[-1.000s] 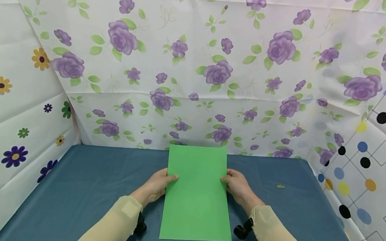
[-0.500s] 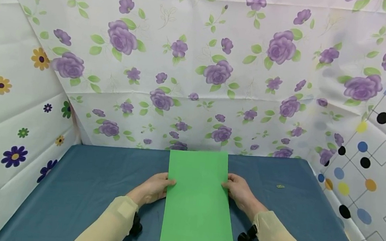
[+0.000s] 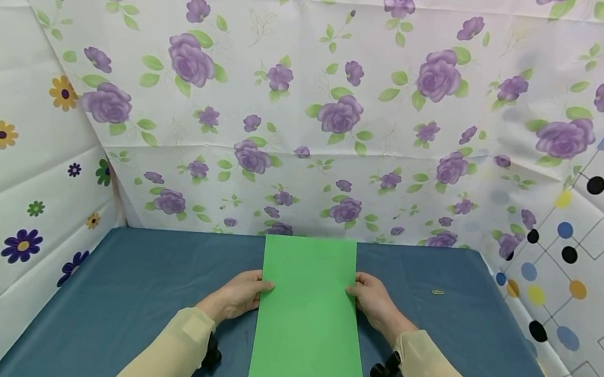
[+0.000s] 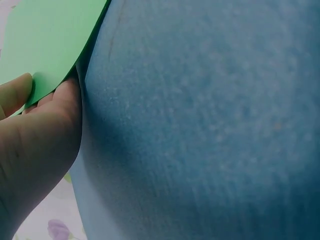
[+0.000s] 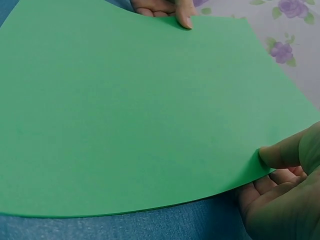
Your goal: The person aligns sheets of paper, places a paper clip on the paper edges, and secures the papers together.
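A plain green sheet of paper (image 3: 305, 318) is held between both hands over the middle of the table, its long sides running away from me. My left hand (image 3: 238, 293) pinches the left edge, thumb on top and fingers beneath. On the opposite edge my right hand (image 3: 377, 301) does the same. In the left wrist view the left hand (image 4: 42, 130) grips the paper's edge (image 4: 47, 40). The right wrist view shows the sheet (image 5: 140, 110) bowing slightly between the two hands, with the right hand (image 5: 287, 187) at its near edge.
A small yellow paper clip (image 3: 437, 292) lies on the blue tablecloth (image 3: 160, 278) to the right of the right hand. Behind the table hangs a white cloth with purple flowers (image 3: 337, 115). Patterned cloths (image 3: 573, 291) also close off both sides.
Both hands have lowered the green paper slightly and drawn it a little toward me. Over the last half second it has hardly moved.
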{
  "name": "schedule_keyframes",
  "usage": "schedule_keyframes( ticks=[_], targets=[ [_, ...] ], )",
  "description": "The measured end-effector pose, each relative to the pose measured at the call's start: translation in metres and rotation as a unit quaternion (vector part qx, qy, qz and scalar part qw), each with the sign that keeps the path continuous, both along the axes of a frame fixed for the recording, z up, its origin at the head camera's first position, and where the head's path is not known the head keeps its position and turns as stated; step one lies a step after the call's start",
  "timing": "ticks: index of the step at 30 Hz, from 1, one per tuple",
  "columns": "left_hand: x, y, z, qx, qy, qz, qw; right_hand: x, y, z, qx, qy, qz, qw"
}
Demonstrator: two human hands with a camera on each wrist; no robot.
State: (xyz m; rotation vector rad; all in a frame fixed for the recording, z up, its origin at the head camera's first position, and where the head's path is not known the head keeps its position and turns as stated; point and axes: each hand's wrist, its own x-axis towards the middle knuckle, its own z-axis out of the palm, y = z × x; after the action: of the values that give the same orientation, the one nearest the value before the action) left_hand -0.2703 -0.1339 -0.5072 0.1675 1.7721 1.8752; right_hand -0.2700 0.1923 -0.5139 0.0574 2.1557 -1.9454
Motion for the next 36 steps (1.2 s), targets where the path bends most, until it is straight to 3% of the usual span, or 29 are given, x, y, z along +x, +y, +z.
schedule_keyframes(
  ticks=[12,36],
  targets=[
    [-0.003,0.0,0.006,-0.011,-0.007,0.006,0.9999,-0.002,-0.001,-0.002,-0.008,-0.003,0.002,1.0],
    [-0.001,-0.001,0.0,-0.02,0.03,0.01,0.9993,-0.004,0.017,0.002,0.024,0.011,-0.008,1.0]
  ],
)
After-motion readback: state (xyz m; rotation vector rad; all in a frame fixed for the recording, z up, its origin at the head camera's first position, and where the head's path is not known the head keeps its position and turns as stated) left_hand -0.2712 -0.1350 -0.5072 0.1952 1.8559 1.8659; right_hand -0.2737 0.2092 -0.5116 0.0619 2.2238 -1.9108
